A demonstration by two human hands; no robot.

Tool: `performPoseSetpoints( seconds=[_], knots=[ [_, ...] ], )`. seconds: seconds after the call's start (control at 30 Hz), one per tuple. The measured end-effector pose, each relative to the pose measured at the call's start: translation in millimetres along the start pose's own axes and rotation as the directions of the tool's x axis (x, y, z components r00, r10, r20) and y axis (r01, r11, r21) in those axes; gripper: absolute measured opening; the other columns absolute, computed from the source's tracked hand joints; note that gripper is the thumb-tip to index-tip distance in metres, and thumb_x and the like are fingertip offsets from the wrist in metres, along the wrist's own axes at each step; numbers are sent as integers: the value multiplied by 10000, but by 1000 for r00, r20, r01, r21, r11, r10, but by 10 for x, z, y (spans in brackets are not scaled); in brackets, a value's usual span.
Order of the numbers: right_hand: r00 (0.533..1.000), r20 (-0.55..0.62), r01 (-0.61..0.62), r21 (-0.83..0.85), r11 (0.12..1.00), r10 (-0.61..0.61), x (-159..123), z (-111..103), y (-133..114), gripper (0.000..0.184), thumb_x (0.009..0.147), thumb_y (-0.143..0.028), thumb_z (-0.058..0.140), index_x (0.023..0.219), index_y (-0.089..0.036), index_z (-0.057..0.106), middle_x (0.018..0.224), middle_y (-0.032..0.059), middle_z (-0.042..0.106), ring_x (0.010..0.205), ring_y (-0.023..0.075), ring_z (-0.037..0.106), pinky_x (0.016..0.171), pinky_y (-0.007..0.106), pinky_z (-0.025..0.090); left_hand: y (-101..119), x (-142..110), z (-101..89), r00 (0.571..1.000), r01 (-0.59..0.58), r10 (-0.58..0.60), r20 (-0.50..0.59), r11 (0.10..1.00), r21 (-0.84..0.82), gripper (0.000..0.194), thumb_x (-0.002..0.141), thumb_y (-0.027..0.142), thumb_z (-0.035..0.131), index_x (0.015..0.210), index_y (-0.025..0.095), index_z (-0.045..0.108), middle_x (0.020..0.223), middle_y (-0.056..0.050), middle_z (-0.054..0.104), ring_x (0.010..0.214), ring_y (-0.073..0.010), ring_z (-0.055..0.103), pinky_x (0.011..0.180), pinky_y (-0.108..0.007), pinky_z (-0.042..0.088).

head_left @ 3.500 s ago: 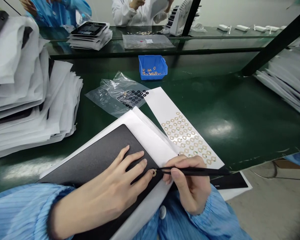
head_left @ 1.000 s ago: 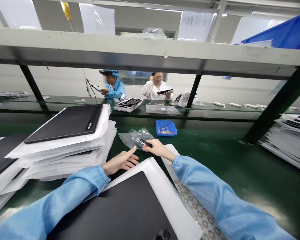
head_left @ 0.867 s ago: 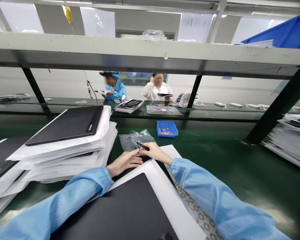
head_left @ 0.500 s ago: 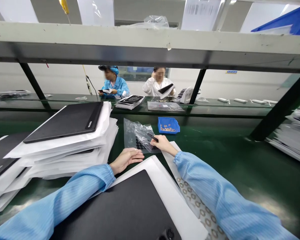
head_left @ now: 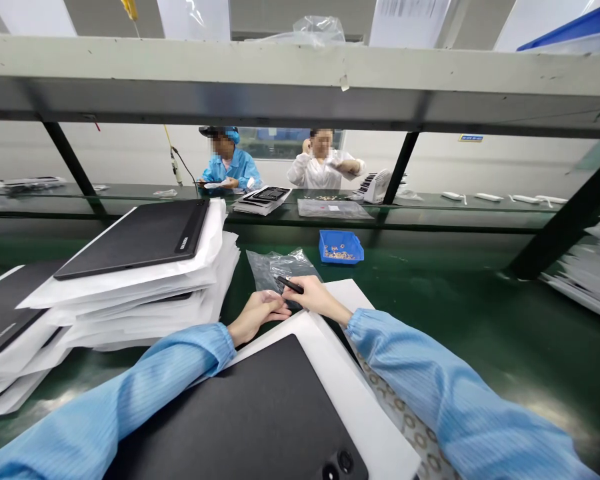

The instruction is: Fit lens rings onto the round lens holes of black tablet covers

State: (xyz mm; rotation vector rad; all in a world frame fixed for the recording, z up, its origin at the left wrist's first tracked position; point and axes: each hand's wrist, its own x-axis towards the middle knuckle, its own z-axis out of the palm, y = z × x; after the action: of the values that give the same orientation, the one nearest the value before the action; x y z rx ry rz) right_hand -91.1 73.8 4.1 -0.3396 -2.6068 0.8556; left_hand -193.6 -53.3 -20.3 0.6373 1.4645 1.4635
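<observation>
A slim black pen-like tool (head_left: 290,285) is pinched in my right hand (head_left: 314,295), its dark end pointing up and left. My left hand (head_left: 257,315) is close beside it, thumb and fingers drawn together; anything between them is too small to make out. The fingertips of both hands almost meet. Just behind them lies a clear plastic bag (head_left: 267,265), partly covered by my hands. Under my forearms, a black tablet (head_left: 240,413) with round camera lenses at its lower right rests back up on white sheets (head_left: 325,347).
Left is a tall stack of white sheets (head_left: 200,293) with a black tablet (head_left: 135,237) on top. A blue bin (head_left: 341,247) holds small gold-coloured parts. A sheet with rings (head_left: 405,413) lies under my right sleeve. A shelf (head_left: 300,73) spans overhead; two people work beyond.
My right hand has moved left and down from over the bag to my left hand, bringing the black tool along. My left fingers, stretched out before, have curled in.
</observation>
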Motion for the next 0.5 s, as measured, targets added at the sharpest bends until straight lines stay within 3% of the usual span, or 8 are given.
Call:
performPoseSetpoints(
  seconds=[0.17, 0.37, 0.5],
  knots=[
    [1000, -5, -30, 26, 999, 30, -22, 40, 5, 117, 754, -121, 591, 646, -130, 635, 522, -41, 532, 514, 93, 456, 534, 210, 316, -10, 11, -1, 1000, -3, 3, -2, 1000, 15, 171, 918, 244, 591, 1034, 118, 596, 966, -48, 625, 787, -149, 628, 681, -305, 555],
    [998, -23, -49, 33, 998, 50, -22, 66, -31, 228, 731, -110, 584, 511, -142, 535, 510, -35, 484, 549, 98, 402, 549, 230, 278, -39, 33, -8, 1000, -22, 22, 0, 1000, 18, 173, 918, 245, 590, 1038, 120, 595, 972, -48, 625, 795, -151, 628, 686, -308, 555],
    [996, -14, -87, 92, 992, 88, -25, 81, -20, 181, 703, -99, 570, 527, -138, 564, 504, -40, 489, 538, 95, 411, 547, 231, 275, -49, 39, -17, 1000, -24, 24, 10, 999, 33, 174, 919, 250, 588, 1036, 120, 595, 966, -47, 625, 787, -149, 627, 682, -306, 554]
  ],
)
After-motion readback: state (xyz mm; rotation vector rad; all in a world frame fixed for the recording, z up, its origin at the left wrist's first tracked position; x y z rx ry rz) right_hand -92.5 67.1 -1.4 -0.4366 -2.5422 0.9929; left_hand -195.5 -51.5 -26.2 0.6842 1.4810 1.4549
